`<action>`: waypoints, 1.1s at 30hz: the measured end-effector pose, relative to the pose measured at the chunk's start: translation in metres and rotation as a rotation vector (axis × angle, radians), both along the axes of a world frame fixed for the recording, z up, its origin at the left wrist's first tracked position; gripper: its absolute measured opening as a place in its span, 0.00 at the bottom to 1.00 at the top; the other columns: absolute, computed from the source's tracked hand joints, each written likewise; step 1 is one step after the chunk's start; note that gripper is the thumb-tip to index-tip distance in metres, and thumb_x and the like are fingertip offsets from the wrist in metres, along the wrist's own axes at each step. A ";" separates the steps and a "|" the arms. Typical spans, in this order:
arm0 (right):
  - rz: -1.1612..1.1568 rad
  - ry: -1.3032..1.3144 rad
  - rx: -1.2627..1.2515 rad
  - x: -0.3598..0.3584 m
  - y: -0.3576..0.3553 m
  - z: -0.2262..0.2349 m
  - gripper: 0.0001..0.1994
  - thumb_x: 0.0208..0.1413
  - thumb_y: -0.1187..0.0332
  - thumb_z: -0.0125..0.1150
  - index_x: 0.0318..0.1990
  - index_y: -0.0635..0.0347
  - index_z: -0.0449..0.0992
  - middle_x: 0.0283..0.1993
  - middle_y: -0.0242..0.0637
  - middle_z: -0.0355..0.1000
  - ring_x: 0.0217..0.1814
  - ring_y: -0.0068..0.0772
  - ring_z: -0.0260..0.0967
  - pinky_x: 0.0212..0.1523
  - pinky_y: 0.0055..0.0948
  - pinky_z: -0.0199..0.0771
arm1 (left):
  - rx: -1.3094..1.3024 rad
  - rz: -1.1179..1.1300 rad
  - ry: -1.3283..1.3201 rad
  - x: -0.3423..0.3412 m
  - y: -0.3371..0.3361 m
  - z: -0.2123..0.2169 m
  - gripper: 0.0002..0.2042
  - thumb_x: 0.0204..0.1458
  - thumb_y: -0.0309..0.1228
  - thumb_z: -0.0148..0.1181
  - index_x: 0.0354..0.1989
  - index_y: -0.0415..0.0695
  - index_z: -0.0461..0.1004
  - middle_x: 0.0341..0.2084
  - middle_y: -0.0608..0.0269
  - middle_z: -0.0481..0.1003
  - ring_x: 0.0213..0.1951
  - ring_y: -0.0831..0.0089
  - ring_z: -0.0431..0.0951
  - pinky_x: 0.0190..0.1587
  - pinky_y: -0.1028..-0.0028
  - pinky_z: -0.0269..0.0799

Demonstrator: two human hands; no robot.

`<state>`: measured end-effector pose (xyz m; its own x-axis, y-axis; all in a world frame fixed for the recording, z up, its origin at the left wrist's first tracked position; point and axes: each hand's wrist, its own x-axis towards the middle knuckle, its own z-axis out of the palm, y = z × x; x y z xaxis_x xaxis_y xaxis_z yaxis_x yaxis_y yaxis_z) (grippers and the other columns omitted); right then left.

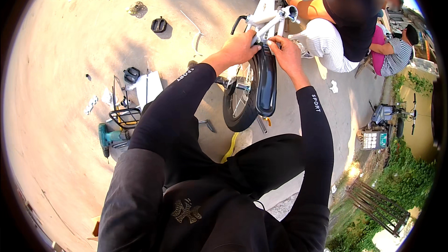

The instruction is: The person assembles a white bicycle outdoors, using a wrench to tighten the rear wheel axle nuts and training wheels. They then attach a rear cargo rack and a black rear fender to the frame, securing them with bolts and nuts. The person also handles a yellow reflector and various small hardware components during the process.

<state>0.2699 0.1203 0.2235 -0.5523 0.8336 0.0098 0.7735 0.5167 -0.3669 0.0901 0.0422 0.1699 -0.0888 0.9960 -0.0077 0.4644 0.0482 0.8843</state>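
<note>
A white bicycle frame (pixel 267 18) stands in front of me, its small wheel (pixel 237 105) with a black tyre toward my feet. A glossy black mudguard (pixel 267 81) lies along the tyre. My left hand (pixel 237 48) is closed at the mudguard's upper end, its thumb on the edge and its fingers partly hidden by the frame tubes. From the other side my right hand (pixel 286 57) pinches the same end between thumb and fingers. Any small fastener between the fingertips is hidden.
Two black pedals (pixel 159 24) (pixel 132 74), a disc rotor (pixel 136 8), a teal power drill (pixel 112 135) and a black rack (pixel 125 118) lie on the concrete at left. A co-worker (pixel 345 23) sits close at the right. Beyond stands a parked scooter (pixel 382 116).
</note>
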 end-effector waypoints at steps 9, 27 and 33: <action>-0.096 0.092 0.156 -0.004 -0.018 -0.008 0.12 0.58 0.55 0.62 0.42 0.48 0.85 0.39 0.41 0.78 0.41 0.47 0.78 0.43 0.42 0.76 | -0.083 -0.015 -0.240 0.002 0.017 0.015 0.20 0.51 0.29 0.65 0.51 0.32 0.73 0.34 0.58 0.76 0.36 0.74 0.75 0.40 0.72 0.72; -0.047 0.266 0.180 0.001 -0.014 -0.024 0.11 0.56 0.61 0.59 0.31 0.58 0.82 0.32 0.47 0.78 0.37 0.52 0.77 0.41 0.50 0.77 | -0.089 -0.026 -0.208 0.001 0.032 0.003 0.10 0.57 0.27 0.62 0.44 0.35 0.77 0.33 0.64 0.78 0.35 0.77 0.77 0.38 0.75 0.73; -0.037 0.293 0.141 0.015 -0.021 -0.016 0.11 0.57 0.60 0.58 0.36 0.57 0.82 0.35 0.46 0.79 0.40 0.50 0.77 0.42 0.47 0.77 | -0.038 -0.052 -0.217 0.002 0.039 0.004 0.13 0.52 0.24 0.62 0.46 0.34 0.75 0.35 0.61 0.78 0.38 0.73 0.77 0.43 0.72 0.72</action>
<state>0.2849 0.0998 0.2075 -0.4778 0.8324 0.2808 0.6648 0.5516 -0.5037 0.0925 0.0810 0.1736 -0.0297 0.9978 -0.0585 0.2664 0.0644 0.9617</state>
